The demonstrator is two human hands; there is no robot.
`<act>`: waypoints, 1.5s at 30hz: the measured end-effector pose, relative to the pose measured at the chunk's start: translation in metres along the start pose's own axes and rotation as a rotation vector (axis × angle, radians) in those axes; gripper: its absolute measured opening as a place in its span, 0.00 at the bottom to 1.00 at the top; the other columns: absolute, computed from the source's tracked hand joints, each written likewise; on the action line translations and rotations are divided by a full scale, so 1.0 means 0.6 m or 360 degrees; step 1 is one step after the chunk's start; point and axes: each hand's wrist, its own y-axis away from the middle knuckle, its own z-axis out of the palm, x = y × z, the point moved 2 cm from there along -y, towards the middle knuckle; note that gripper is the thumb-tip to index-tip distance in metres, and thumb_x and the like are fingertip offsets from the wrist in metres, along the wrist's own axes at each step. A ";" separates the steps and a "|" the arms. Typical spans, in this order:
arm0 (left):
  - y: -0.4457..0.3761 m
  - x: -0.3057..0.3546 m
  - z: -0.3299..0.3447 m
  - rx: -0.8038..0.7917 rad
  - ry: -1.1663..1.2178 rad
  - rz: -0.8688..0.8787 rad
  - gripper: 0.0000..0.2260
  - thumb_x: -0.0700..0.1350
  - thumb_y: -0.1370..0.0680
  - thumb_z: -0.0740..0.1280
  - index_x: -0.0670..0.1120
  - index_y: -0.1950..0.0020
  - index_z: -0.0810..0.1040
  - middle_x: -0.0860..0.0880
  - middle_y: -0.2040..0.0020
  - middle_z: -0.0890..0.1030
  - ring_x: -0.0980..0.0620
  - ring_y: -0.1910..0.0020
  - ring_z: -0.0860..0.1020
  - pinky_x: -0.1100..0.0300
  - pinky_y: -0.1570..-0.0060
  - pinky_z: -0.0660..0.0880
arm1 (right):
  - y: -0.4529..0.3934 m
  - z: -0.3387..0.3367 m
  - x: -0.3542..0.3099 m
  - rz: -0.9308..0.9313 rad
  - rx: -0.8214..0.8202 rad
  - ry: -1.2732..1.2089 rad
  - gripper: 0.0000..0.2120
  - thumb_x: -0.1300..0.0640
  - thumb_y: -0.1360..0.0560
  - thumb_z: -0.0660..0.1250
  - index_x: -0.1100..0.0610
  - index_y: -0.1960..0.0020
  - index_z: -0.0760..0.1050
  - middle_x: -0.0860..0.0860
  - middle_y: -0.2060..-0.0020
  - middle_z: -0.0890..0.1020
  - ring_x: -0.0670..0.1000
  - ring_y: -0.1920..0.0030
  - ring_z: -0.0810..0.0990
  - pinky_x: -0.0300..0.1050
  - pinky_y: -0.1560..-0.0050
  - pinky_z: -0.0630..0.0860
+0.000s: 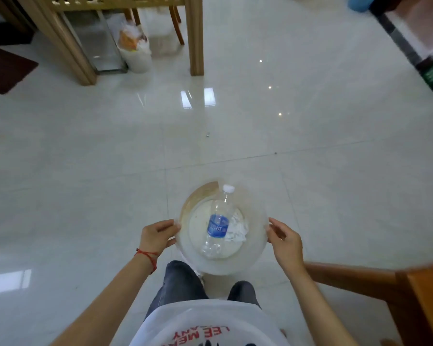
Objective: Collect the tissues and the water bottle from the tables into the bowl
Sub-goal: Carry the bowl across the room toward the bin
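I hold a translucent round bowl (256, 221) in front of my body, above the tiled floor. My left hand (156, 234) grips its left rim and my right hand (284, 242) grips its right rim. Inside the bowl lies a clear water bottle (218, 224) with a blue label and a white cap pointing away from me. A crumpled white tissue (236, 229) rests beside the bottle on its right.
A wooden table leg (196, 36) and frame stand far ahead, with a white bin (138, 54) full of rubbish under the table. A wooden chair or table edge (385, 283) is close at my right. A dark mat (5, 68) lies far left.
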 end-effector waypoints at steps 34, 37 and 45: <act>-0.350 0.503 0.530 -0.0726 -0.0689 0.0204 0.12 0.36 0.28 0.68 0.35 0.44 0.78 0.41 0.50 0.80 0.52 0.60 0.78 0.54 0.52 0.74 | -0.443 -0.177 -0.195 0.0380 0.0809 -0.0467 0.15 0.61 0.26 0.65 0.59 0.40 0.75 0.55 0.53 0.81 0.56 0.50 0.81 0.55 0.41 0.76; -0.365 0.536 0.605 -0.0898 -0.0830 0.0229 0.13 0.35 0.27 0.67 0.34 0.44 0.77 0.40 0.50 0.80 0.52 0.60 0.78 0.54 0.52 0.74 | -0.455 -0.200 -0.191 0.0438 0.0986 -0.0539 0.14 0.61 0.26 0.65 0.59 0.40 0.75 0.56 0.54 0.81 0.57 0.51 0.81 0.57 0.42 0.77; -0.389 0.604 0.790 -0.1275 -0.1124 0.0283 0.13 0.36 0.28 0.68 0.34 0.44 0.77 0.39 0.50 0.80 0.50 0.58 0.79 0.54 0.52 0.79 | -0.493 -0.247 -0.191 0.0597 0.1351 -0.0777 0.15 0.61 0.26 0.66 0.58 0.40 0.75 0.57 0.51 0.82 0.56 0.50 0.81 0.56 0.42 0.77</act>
